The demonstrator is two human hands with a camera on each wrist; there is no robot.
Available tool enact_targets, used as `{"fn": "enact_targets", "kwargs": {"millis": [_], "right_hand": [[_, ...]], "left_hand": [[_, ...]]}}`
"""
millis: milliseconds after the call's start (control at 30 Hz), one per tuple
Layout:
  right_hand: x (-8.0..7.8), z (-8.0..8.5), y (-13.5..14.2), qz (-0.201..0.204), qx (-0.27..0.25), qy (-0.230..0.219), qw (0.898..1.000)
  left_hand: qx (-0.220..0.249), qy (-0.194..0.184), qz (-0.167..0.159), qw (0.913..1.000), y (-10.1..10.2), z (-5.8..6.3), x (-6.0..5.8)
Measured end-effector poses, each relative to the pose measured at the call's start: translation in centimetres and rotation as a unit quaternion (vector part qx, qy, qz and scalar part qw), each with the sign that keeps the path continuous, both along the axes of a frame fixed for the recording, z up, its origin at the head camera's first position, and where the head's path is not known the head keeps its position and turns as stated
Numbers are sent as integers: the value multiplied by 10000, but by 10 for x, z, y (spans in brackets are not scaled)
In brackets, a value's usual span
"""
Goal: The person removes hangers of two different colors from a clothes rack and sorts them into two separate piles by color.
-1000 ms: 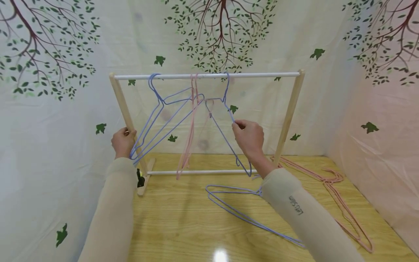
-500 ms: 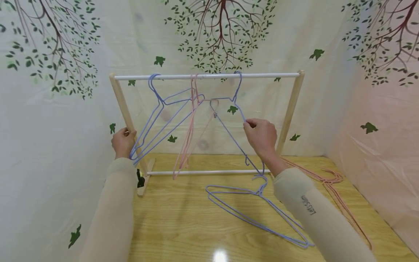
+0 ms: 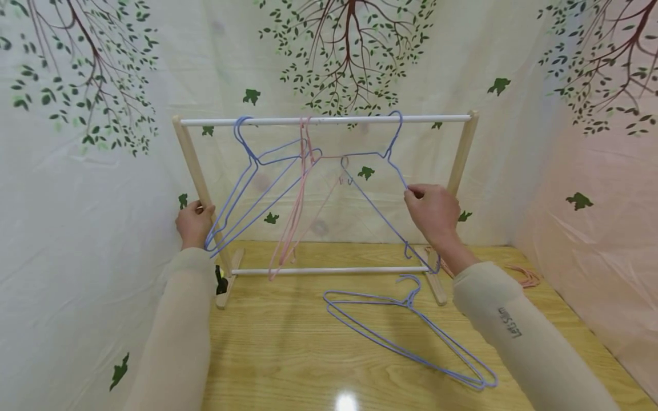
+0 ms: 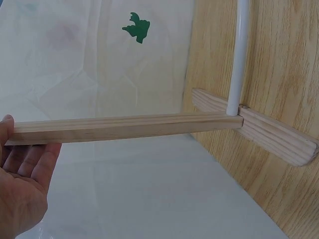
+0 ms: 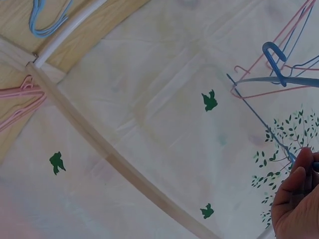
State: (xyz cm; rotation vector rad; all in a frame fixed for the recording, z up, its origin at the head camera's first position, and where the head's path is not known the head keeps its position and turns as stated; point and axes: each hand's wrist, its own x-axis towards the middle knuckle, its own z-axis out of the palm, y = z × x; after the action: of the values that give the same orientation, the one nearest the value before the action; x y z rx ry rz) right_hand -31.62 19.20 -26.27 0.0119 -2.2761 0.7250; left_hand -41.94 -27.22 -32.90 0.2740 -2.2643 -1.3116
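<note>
My left hand (image 3: 194,225) grips the left wooden post (image 4: 124,129) of a small clothes rack, thumb on one side and fingers on the other in the left wrist view. My right hand (image 3: 437,214) pinches the right shoulder of a blue clothes hanger (image 3: 397,169). That hanger's hook sits over the white top rail (image 3: 349,120), toward its right end. Pink hangers (image 3: 295,220) hang at mid-rail, turned nearly edge-on, and one stretches toward the blue hanger. Further left, a pair of blue hangers (image 3: 250,151) hangs close together, their lower corners near my left wrist.
Blue hangers (image 3: 406,301) lie stacked on the wooden table before the rack. Pink hangers (image 3: 529,278) lie at the right, partly hidden by my sleeve. A small black object (image 3: 221,282) sits by the rack's left foot. Patterned cloth walls surround the table.
My right hand has slid the blue hanger rightward along the rail. The pink hangers' lower ends have swung slightly left. My left hand stays on the post.
</note>
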Motion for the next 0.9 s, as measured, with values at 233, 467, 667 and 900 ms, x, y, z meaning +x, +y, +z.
{"fn": "enact_targets", "kwargs": {"millis": [233, 467, 667, 900], "right_hand": [[3, 1, 19, -203, -105, 54, 9997], [6, -4, 38, -185, 26, -119, 9998], [7, -8, 52, -314, -10, -415, 9986], [3, -17, 65, -459, -572, -146, 9972]], "left_hand": [[30, 17, 25, 10000, 1, -1, 2], [49, -81, 2, 10000, 1, -1, 4], [67, -75, 15, 9999, 1, -2, 5], [-113, 71, 177, 9998, 2, -4, 6]]}}
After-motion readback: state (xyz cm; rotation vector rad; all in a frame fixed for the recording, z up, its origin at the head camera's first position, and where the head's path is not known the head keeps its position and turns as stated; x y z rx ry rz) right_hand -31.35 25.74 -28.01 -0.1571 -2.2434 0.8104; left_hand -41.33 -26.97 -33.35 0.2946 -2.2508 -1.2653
